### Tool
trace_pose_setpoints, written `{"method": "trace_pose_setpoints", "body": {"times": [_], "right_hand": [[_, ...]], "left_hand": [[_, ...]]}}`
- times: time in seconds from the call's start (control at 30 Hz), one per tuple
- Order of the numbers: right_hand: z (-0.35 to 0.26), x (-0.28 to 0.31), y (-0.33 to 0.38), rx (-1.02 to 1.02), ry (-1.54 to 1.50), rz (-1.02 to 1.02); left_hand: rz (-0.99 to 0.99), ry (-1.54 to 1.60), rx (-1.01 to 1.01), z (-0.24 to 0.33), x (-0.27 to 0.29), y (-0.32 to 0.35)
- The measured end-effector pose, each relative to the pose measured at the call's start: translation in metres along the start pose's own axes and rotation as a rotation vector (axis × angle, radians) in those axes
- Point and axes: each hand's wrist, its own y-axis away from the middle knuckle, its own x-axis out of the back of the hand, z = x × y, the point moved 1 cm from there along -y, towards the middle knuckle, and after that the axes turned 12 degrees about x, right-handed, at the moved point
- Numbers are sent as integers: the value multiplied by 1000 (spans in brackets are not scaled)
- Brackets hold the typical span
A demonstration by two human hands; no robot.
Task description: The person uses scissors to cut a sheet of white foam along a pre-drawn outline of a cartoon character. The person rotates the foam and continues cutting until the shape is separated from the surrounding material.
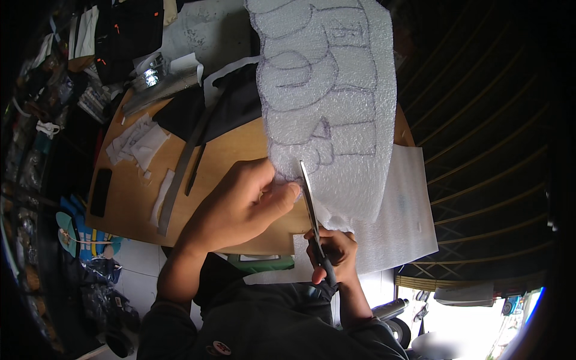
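Observation:
My left hand (240, 204) pinches the lower left edge of a white foam sheet (336, 102) that bears dark drawn outlines and stands up in front of me. My right hand (333, 252) grips the handles of a pair of scissors (311, 204). Their blades point up and away into the sheet's lower edge, right beside my left thumb. A second flat piece of white foam (402, 210) lies under it on the wooden table (234, 150).
On the table lie a long metal ruler (180, 174), white foam scraps (138, 141), a black phone (101, 192), dark fabric (228, 105) and a shiny metal piece (156, 81). Cluttered goods line the left side. A slatted dark surface (480, 120) fills the right.

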Motion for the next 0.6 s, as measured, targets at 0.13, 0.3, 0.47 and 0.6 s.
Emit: {"method": "trace_pose_setpoints", "body": {"times": [0.13, 0.3, 0.47, 0.6], "right_hand": [[1, -3, 1, -6, -64, 37], [-1, -1, -2, -22, 36, -36], [-3, -7, -7, 13, 15, 36], [-2, -7, -7, 30, 3, 35]], "left_hand": [[-11, -30, -9, 1, 2, 0], [-6, -44, -4, 0, 4, 0], [-82, -126, 136, 4, 9, 2], [-102, -191, 160, 6, 10, 2]]}}
